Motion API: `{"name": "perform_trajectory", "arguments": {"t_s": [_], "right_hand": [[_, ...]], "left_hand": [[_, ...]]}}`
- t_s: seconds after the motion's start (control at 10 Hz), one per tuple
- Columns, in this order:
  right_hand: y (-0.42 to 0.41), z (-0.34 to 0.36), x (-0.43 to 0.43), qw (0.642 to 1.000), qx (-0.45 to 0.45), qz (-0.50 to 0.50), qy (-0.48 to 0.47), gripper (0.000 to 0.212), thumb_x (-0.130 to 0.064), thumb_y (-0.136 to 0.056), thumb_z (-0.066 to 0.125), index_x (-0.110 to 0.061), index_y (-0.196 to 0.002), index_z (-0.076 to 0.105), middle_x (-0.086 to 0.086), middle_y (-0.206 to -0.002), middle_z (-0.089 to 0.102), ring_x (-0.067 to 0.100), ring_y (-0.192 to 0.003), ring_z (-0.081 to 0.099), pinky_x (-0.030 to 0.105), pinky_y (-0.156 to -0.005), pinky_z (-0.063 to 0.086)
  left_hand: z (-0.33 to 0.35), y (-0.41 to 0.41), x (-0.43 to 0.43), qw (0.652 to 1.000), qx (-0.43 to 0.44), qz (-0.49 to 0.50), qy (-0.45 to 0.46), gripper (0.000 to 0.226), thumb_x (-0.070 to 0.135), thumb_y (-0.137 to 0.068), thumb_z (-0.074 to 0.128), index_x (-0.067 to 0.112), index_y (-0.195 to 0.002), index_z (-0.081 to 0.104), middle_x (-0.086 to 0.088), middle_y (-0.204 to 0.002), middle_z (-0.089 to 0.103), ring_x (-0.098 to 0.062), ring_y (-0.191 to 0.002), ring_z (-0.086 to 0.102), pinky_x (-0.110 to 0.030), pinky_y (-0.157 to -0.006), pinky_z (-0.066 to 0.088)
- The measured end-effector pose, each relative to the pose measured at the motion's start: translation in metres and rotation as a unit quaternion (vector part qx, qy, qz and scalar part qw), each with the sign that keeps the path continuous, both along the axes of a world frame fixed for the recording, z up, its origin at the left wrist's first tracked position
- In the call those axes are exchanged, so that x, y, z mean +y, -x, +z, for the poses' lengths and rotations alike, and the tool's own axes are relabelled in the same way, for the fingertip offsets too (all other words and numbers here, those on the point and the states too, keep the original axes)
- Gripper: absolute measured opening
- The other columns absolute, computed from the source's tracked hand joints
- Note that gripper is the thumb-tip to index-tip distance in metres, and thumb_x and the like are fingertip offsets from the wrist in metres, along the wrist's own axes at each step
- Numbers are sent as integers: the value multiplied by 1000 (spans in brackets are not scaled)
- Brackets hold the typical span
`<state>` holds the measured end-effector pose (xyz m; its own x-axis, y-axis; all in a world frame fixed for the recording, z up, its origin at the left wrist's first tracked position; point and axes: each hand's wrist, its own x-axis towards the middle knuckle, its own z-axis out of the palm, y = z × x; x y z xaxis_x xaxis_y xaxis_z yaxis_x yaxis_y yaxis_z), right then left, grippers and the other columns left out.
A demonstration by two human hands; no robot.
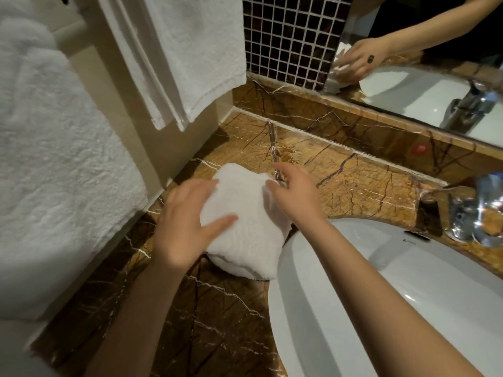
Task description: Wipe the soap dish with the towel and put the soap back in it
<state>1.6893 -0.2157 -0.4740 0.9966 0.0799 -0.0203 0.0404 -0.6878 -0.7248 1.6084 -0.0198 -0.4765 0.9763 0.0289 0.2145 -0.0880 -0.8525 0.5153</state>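
A folded white towel [245, 229] lies bundled on the brown marble counter [353, 180], just left of the basin. My left hand [185, 227] wraps over the towel's left side with its fingers spread across the top. My right hand [294, 194] grips the towel's far right edge with curled fingers. No soap dish or soap shows in view; I cannot tell whether either is hidden under the towel.
A thin brown stick-like object [273, 142] lies on the counter behind the towel. The white basin [381, 295] fills the lower right, with a chrome tap [473, 210] beyond it. White towels hang at the left [54, 159] and top [190, 50]. A mirror [422, 77] stands behind.
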Motion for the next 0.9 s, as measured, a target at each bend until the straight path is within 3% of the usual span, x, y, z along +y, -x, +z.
{"name": "perform_trajectory", "arguments": {"t_s": [0.1,0.2,0.3,0.4,0.5,0.7,0.8,0.9], "right_hand": [[-19,0,9,987,19,147,55,39,-34,-91,53,-19,-127,56,2,-126,58,22,-116,50,37,-93,41],[-27,-3,15,977,36,192,82,25,-33,-89,57,-20,-108,67,-1,-98,64,21,-93,57,31,-70,37],[-25,-4,18,977,15,202,59,16,-28,-85,63,-18,-96,71,-6,-85,62,16,-79,55,30,-63,36],[-21,-7,19,979,-1,202,15,13,-26,-86,64,-17,-90,71,-6,-80,61,15,-75,55,31,-63,39],[-21,-7,18,980,-2,200,26,12,-25,-89,60,-17,-86,69,-4,-79,61,16,-73,54,32,-63,39],[-4,-15,21,966,-125,179,141,20,-30,-96,47,-17,-86,59,0,-84,64,21,-78,57,35,-60,48],[-2,-12,22,958,-131,182,181,24,-31,-97,43,-15,-94,60,4,-92,65,26,-88,58,41,-68,52],[-2,4,16,951,-118,163,236,32,-35,-97,38,-13,-109,59,8,-102,62,28,-95,56,42,-72,52]], "left_hand": [[-11,29,-5,976,12,-187,-110,95,86,-61,43,33,-139,41,8,-151,34,-11,-141,23,-33,-115,17],[-27,40,-12,953,17,-228,-201,79,76,-76,26,32,-141,37,8,-151,30,-7,-143,14,-32,-117,9],[-36,38,-10,962,-117,-208,-130,35,35,-98,41,24,-127,58,1,-138,52,-16,-131,44,-39,-105,39],[-42,38,-12,957,-188,-192,-113,28,17,-92,58,19,-118,65,-2,-128,61,-20,-119,57,-42,-92,50],[-42,42,-18,958,-183,-176,-130,31,15,-87,65,18,-118,66,-3,-127,62,-21,-118,57,-44,-94,50],[-31,37,-12,959,-58,-206,-188,49,19,-78,64,20,-127,58,-6,-134,57,-26,-124,53,-45,-105,32],[-20,38,-15,952,19,-222,-211,67,30,-64,82,19,-126,59,-8,-133,58,-29,-121,55,-49,-101,38],[8,29,-20,954,109,-210,-182,70,54,-63,74,29,-126,58,0,-137,55,-22,-126,51,-40,-102,39]]}}
